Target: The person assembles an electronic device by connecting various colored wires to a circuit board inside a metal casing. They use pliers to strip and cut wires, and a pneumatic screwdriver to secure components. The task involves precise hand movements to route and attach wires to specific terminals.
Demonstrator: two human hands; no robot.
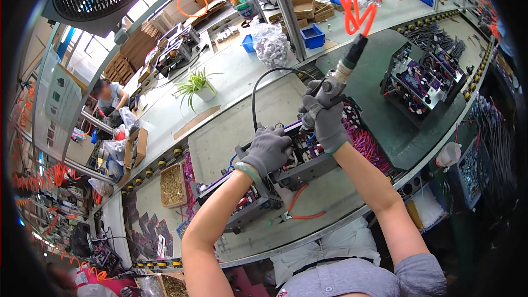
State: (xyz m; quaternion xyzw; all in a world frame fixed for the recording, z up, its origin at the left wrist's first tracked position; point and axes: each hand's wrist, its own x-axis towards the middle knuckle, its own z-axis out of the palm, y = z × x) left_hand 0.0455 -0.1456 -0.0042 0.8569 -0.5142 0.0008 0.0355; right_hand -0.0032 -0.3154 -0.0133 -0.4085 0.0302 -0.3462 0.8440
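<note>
My right hand (327,124), in a grey glove, is wrapped round a metal air screwdriver (332,83). The tool tilts over an open dark metal chassis (300,175) packed with circuit boards and wires. Its tip is hidden behind my hand. My left hand (268,149), also gloved in grey, lies over the chassis to the left of the tool with its fingers bent inward; what they hold, if anything, is hidden. Red-handled pliers (307,217) lie just in front of the chassis. From behind it a black cable (254,93) arches up to the tool.
An orange coiled hose (356,14) hangs down to the tool. Another chassis (423,85) stands on the green board (363,77) at right. Pink wires (366,146) bunch beside my right hand. A tray of small brass-coloured parts (174,185) is at left, a potted plant (204,92) behind.
</note>
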